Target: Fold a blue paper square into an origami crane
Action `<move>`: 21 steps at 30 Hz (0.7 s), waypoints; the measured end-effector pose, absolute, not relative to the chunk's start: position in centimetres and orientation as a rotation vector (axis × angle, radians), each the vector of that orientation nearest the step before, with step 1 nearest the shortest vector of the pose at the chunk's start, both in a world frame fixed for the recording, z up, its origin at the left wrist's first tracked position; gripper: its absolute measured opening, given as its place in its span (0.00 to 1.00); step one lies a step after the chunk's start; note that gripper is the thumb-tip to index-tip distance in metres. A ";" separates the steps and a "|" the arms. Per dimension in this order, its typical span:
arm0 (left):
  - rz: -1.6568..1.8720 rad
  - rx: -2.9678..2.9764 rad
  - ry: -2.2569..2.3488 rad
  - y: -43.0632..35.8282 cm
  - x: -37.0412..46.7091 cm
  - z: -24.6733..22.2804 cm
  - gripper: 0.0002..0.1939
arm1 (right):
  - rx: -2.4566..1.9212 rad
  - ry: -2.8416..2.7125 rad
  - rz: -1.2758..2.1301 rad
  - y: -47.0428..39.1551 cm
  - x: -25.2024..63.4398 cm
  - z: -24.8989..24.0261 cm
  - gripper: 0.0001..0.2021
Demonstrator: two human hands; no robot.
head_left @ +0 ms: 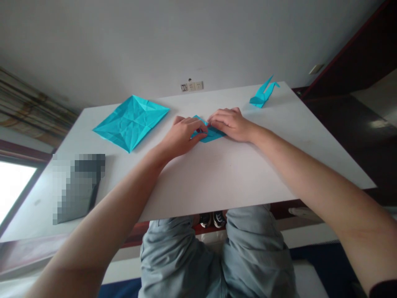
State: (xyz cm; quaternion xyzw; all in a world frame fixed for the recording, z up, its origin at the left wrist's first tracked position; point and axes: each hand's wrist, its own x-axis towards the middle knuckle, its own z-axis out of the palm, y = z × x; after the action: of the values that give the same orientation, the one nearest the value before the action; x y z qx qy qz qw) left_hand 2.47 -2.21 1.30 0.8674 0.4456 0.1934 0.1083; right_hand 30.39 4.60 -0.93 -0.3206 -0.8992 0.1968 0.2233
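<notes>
A folded piece of blue origami paper [208,135] lies on the white table between my hands, partly covered by them. My left hand [187,131] pinches it from the left, thumb and fingertips close together near its middle. From the right, my right hand [232,124] rests on it with the fingers bent together and the fingertips on its upper part. The two hands' fingertips almost meet. Exactly which fold they grip is hidden.
An unfolded, creased blue sheet [132,123] lies at the left. A finished blue paper crane [262,96] stands at the back right. Near the left front of the white table [214,182] is a dark flat object [79,190], partly pixelated. Wall sockets [191,86] sit behind.
</notes>
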 end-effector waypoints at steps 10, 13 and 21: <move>0.654 2.566 1.166 -1.8 2.4 1.4 0.14 | -0.954 -2.492 0.537 4.9 30.9 -0.7 0.24; 0.657 2.559 1.101 -1.6 2.4 1.4 0.14 | -0.967 -2.487 0.540 4.9 31.0 -0.7 0.24; 0.746 2.536 1.159 -1.9 2.2 1.4 0.12 | -0.998 -2.531 0.440 4.8 31.2 -0.5 0.17</move>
State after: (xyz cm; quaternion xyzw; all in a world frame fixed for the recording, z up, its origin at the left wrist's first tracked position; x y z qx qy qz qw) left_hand 2.16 -1.85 1.39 0.8715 0.3983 0.2563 0.1271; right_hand 31.24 4.77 -0.55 -0.3554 -0.9013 0.1568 0.1917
